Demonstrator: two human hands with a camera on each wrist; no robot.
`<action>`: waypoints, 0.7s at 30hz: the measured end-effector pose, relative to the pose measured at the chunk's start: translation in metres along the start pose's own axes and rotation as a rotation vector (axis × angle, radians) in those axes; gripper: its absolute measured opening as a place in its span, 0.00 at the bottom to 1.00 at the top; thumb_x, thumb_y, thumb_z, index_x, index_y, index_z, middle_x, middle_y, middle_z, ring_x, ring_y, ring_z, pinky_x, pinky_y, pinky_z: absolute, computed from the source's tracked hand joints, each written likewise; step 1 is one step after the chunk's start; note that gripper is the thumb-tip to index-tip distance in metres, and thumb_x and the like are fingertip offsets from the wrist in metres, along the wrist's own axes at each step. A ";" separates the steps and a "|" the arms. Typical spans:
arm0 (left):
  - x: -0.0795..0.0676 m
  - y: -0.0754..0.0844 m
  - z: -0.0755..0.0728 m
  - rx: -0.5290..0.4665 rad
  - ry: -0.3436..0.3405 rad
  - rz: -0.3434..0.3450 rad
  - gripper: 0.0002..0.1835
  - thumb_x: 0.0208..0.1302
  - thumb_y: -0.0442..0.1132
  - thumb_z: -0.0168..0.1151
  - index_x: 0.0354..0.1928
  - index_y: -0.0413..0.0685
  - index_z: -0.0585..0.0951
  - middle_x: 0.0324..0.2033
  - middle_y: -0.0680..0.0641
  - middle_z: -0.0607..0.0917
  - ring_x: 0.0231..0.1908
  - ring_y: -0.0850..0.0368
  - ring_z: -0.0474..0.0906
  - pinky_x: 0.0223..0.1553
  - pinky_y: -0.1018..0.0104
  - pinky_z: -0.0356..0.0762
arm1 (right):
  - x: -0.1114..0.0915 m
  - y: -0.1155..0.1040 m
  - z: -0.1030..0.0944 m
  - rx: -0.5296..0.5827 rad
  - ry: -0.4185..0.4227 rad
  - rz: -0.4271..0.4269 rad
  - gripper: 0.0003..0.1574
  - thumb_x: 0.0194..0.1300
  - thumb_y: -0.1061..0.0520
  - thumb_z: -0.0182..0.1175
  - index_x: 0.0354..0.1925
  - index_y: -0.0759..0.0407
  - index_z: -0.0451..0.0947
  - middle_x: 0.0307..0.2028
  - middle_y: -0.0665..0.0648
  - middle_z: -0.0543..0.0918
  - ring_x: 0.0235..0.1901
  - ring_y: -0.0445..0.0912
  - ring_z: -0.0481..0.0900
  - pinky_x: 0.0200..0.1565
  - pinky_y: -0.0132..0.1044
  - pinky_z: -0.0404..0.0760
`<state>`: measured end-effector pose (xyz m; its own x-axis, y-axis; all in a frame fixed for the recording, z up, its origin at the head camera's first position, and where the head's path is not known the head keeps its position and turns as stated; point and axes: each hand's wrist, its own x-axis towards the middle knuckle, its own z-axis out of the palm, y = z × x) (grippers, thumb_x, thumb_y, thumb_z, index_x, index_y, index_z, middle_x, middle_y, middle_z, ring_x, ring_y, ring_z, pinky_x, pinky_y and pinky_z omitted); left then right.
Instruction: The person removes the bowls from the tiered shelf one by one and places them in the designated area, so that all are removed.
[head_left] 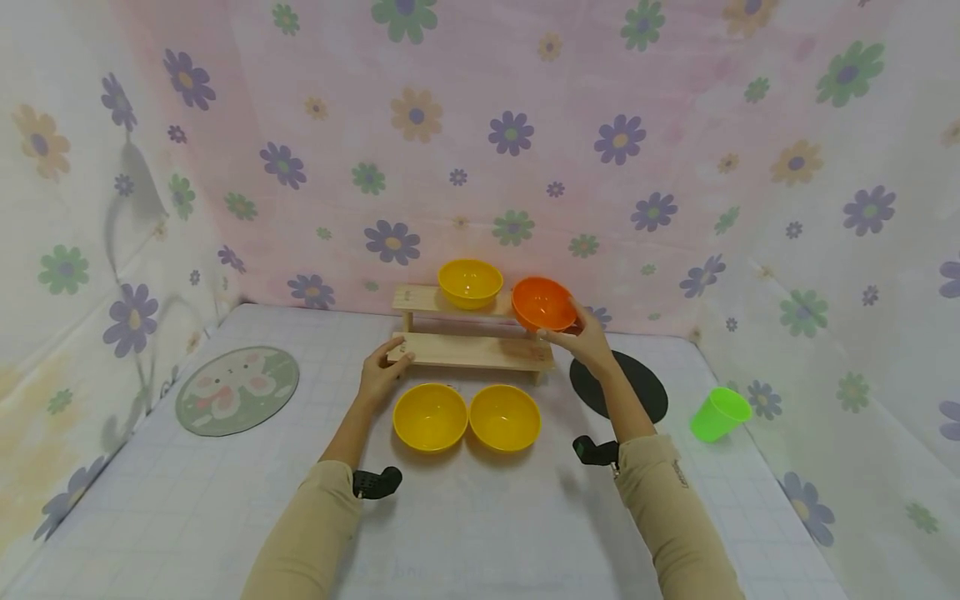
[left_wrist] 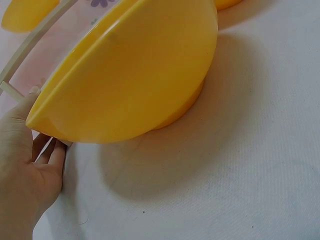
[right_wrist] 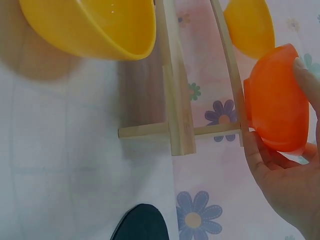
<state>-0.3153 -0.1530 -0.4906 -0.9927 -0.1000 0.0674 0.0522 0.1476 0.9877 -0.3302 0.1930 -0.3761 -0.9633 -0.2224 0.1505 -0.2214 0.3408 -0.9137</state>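
Note:
A two-tier wooden shelf (head_left: 480,352) stands against the back. My left hand (head_left: 378,375) grips the left end of its lower board, thumb and fingers around the edge; in the left wrist view a yellow bowl (left_wrist: 135,75) hides part of this grip. My right hand (head_left: 588,337) holds an orange bowl (head_left: 542,302), upright at the right end of the upper board. In the right wrist view the orange bowl (right_wrist: 280,100) has its base against that board, thumb at the rim and fingers beneath. Left of it on the upper board sits another yellow bowl (head_left: 470,285).
Two yellow bowls, a left one (head_left: 431,419) and a right one (head_left: 505,419), stand side by side before the shelf. A dark round mat (head_left: 637,387) lies under the right forearm. Farther right is a tilted green cup (head_left: 720,414); at left lies a patterned round mat (head_left: 237,392).

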 end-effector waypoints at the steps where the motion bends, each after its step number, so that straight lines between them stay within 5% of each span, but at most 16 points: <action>1: 0.000 0.000 0.000 0.000 0.001 0.000 0.28 0.65 0.43 0.60 0.65 0.44 0.68 0.66 0.40 0.65 0.46 0.47 0.74 0.41 0.67 0.77 | -0.004 -0.004 0.000 -0.013 0.002 -0.001 0.53 0.61 0.58 0.63 0.72 0.66 0.43 0.66 0.69 0.61 0.56 0.62 0.68 0.59 0.52 0.69; 9: 0.001 -0.001 0.000 -0.011 0.000 0.016 0.28 0.65 0.42 0.60 0.65 0.43 0.68 0.66 0.39 0.66 0.43 0.51 0.75 0.39 0.69 0.77 | -0.015 0.001 -0.001 -0.032 0.021 -0.027 0.52 0.59 0.58 0.65 0.72 0.66 0.47 0.65 0.68 0.63 0.55 0.61 0.69 0.58 0.51 0.71; 21: 0.002 -0.003 0.000 -0.025 0.010 0.010 0.27 0.64 0.41 0.61 0.65 0.43 0.69 0.64 0.39 0.68 0.37 0.57 0.76 0.35 0.72 0.76 | -0.022 0.043 -0.009 -0.096 0.047 -0.053 0.55 0.58 0.51 0.67 0.73 0.57 0.47 0.67 0.62 0.63 0.56 0.56 0.69 0.58 0.51 0.71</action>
<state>-0.3172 -0.1539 -0.4937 -0.9910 -0.1086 0.0781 0.0645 0.1242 0.9902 -0.3201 0.2201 -0.4150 -0.9553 -0.1999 0.2178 -0.2840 0.4163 -0.8637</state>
